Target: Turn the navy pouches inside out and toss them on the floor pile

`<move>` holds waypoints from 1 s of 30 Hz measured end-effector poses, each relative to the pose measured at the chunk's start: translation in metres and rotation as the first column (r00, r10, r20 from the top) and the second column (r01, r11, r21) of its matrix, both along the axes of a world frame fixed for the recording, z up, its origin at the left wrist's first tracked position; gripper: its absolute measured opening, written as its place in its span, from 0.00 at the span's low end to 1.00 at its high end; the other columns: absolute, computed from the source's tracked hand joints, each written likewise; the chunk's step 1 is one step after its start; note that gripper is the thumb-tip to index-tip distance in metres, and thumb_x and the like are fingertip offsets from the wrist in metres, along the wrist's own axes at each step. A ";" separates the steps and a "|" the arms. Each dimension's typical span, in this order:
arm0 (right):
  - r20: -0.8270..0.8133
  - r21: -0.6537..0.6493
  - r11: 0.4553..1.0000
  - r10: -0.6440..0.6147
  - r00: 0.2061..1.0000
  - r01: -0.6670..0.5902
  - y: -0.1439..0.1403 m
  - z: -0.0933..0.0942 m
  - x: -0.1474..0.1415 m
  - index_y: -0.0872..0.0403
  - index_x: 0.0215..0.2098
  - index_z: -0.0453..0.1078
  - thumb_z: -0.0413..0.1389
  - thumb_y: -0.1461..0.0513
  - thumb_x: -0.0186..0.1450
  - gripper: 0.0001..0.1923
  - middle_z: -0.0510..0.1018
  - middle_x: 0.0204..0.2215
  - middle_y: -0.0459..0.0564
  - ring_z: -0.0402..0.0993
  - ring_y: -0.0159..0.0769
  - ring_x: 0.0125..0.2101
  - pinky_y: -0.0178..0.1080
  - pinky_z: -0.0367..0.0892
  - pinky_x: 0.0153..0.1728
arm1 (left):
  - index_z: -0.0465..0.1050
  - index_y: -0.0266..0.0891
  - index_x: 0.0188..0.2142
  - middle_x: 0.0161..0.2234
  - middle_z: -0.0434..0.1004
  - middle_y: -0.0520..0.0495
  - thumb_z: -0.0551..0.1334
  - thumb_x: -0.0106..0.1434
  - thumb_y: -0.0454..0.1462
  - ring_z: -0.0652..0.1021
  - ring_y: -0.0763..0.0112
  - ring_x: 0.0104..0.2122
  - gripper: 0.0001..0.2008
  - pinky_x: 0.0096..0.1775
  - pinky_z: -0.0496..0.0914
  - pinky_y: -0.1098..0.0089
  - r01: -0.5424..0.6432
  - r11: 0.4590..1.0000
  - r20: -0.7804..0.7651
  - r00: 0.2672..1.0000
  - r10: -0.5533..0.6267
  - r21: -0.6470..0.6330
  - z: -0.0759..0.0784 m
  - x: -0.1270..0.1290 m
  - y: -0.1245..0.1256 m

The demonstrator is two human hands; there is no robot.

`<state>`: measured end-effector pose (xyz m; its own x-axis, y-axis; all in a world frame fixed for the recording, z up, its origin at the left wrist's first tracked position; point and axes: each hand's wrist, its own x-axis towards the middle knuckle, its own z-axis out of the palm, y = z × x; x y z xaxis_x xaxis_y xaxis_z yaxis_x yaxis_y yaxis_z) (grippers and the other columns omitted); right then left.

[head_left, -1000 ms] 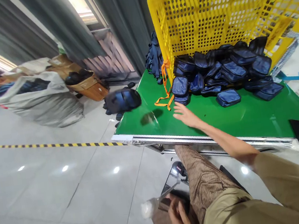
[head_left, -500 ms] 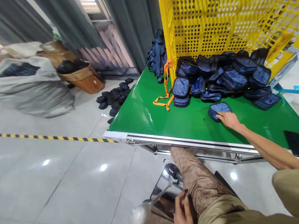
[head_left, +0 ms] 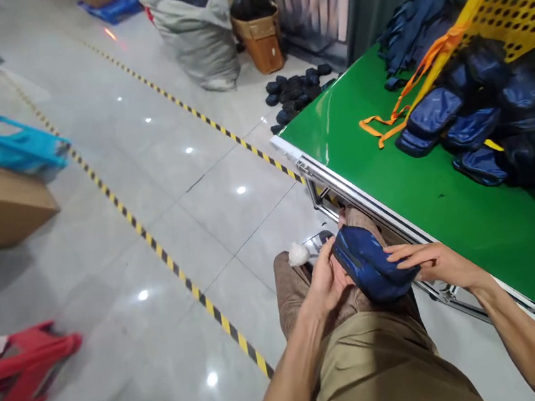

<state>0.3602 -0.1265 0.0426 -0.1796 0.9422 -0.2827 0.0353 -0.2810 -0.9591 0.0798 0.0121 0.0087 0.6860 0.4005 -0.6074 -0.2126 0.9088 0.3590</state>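
A small navy pouch (head_left: 370, 271) is held over the lap, just off the near edge of the worktop (head_left: 447, 216). The left hand (head_left: 327, 279) is curled against its left end, thumb and fingers closed on the fabric; the right hand (head_left: 436, 262) lies on its right side with fingers spread across the top, grasping it as well. The pouch looks soft and padded, of smooth woven nylon with a faint sheen, rounded at the corners. A crumpled white wad (head_left: 297, 254) is seen just beside the left hand, above the patterned brown trousers (head_left: 292, 289); what it is cannot be told.

As a judgement, one pouch is in hand and apart from the heap, while many more remain on the worktop, so most of the work appears still to be done.

The worktop is a glossy green surface edged with a metal rail (head_left: 345, 193). Towards its far right a heap of like pouches (head_left: 483, 113) is piled, touching one another, against a tipped yellow crate (head_left: 513, 10) of perforated hard plastic. An orange strap (head_left: 394, 111), flat and ribbon-like, trails from the crate onto the green.

Beyond the far corner, dark pouches (head_left: 295, 88) lie scattered on the polished tile floor (head_left: 149, 196), crossed by black-and-yellow tape (head_left: 155, 245). Further off stand a brown basket (head_left: 262, 40) and a slumped grey sack (head_left: 199, 32).
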 end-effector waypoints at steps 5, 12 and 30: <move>0.175 0.003 0.993 -0.114 0.978 0.115 0.009 -0.011 -0.009 0.40 0.45 0.93 0.69 0.47 0.71 0.13 0.89 0.61 0.54 0.73 0.61 0.75 0.68 0.59 0.80 | 0.72 0.43 0.33 0.22 0.74 0.53 0.67 0.73 0.54 0.73 0.70 0.19 0.20 0.27 0.72 0.69 0.012 0.933 -0.181 0.982 0.058 0.361 0.005 -0.004 -0.009; 0.314 -0.032 0.914 -0.375 0.872 0.404 0.026 -0.006 -0.080 0.46 0.50 0.82 0.58 0.41 0.78 0.21 0.89 0.48 0.51 0.83 0.51 0.51 0.50 0.75 0.58 | 0.64 0.48 0.31 0.28 0.66 0.53 0.60 0.77 0.41 0.67 0.64 0.30 0.15 0.39 0.60 0.65 0.415 0.420 -0.558 0.770 0.309 0.807 0.009 0.006 -0.039; 0.459 -0.027 0.990 -0.108 0.882 0.135 0.017 -0.020 -0.118 0.45 0.32 0.58 0.50 0.44 0.81 0.23 0.69 0.29 0.44 0.64 0.41 0.32 0.45 0.57 0.37 | 0.76 0.43 0.33 0.30 0.75 0.49 0.58 0.79 0.65 0.71 0.63 0.34 0.32 0.40 0.65 0.65 0.355 0.692 -0.493 0.870 0.002 0.628 -0.012 -0.012 -0.062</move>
<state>0.2426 -0.1096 0.0230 0.0970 0.9282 -0.3591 0.4265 -0.3648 -0.8277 0.0681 -0.0495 -0.0032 0.5309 0.7167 -0.4523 0.2604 0.3700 0.8918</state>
